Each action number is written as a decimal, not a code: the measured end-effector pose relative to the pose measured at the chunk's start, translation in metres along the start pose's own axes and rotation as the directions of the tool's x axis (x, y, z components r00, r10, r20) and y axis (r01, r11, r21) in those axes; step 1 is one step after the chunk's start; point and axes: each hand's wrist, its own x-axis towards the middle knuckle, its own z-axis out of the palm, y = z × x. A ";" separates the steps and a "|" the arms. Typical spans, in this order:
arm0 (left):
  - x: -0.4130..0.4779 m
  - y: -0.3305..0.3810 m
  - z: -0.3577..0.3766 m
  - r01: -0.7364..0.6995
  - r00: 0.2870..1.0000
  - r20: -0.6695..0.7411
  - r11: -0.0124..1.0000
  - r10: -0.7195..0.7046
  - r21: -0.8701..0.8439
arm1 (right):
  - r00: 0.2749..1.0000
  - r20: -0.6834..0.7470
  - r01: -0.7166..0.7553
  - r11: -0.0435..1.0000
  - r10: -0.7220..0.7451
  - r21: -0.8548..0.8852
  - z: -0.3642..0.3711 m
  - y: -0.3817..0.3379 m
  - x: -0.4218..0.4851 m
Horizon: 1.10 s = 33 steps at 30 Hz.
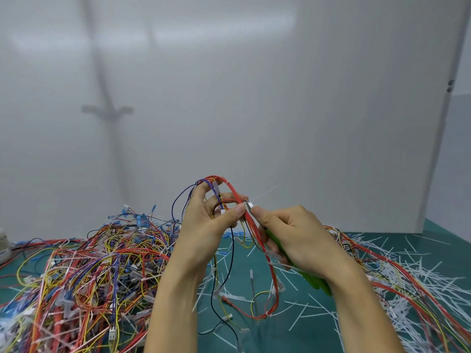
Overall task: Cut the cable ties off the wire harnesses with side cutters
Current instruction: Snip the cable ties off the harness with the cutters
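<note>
My left hand point(207, 225) holds up a wire harness point(257, 240) of mostly red wires, pinching the bundle between thumb and fingers. Its red, yellow and black strands hang down to the green mat point(300, 319). My right hand point(295, 238) grips green-handled side cutters point(312, 277). The metal jaws point(249, 205) sit against the red bundle just right of my left thumb, at a white cable tie whose thin tail sticks out to the upper right. Whether the jaws are closed on the tie is unclear.
A big tangled heap of coloured harnesses point(84, 271) covers the mat on the left. On the right lie more red harnesses point(407, 284) among several cut white tie pieces point(397, 256). A grey wall panel point(254, 98) stands right behind the mat.
</note>
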 end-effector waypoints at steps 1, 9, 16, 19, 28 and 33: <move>0.000 0.000 0.000 0.004 1.000 -0.002 1.000 -0.004 0.002 | 1.000 -0.004 0.004 1.000 -0.004 0.000 0.000 0.000 0.000; 0.001 -0.003 0.000 0.053 0.998 -0.022 0.998 -0.052 0.026 | 0.998 -0.046 -0.042 0.993 0.047 0.112 0.001 0.007 0.004; -0.001 -0.001 0.002 0.112 0.994 -0.005 0.989 -0.113 -0.094 | 1.000 -0.009 0.025 0.975 -0.024 0.221 -0.004 0.008 0.003; 0.000 0.000 0.004 0.136 0.991 0.033 0.980 -0.133 -0.144 | 0.999 -0.042 0.037 0.986 -0.031 0.163 -0.002 0.009 0.004; -0.002 0.006 0.001 0.250 0.968 -0.031 0.968 -0.251 -0.040 | 0.964 -0.265 0.110 0.939 -0.021 0.325 -0.007 0.013 0.007; -0.002 0.011 -0.001 0.261 0.960 -0.089 0.964 -0.264 -0.041 | 0.934 -0.356 0.148 0.918 -0.008 0.368 -0.006 0.015 0.009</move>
